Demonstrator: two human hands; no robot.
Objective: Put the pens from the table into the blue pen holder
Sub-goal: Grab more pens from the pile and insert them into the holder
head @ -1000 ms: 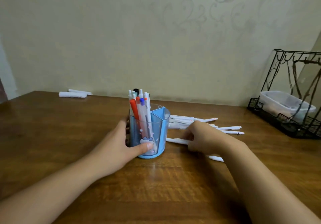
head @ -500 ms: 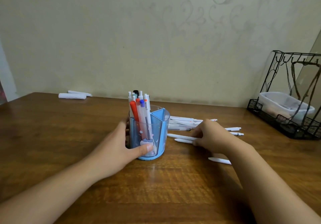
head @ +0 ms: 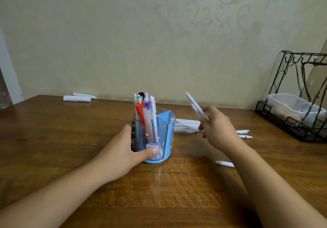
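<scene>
Beside translucent blue pen holder (head: 155,135), right hand (head: 216,127), slim white pens (head: 195,106)

Home interior: brown wooden table (head: 53,139) against beige wall with embossed scroll-pattern wallpaper (head: 203,15); black wire rack (head: 276,121) holding clear plastic container (head: 290,104) at right.
</scene>
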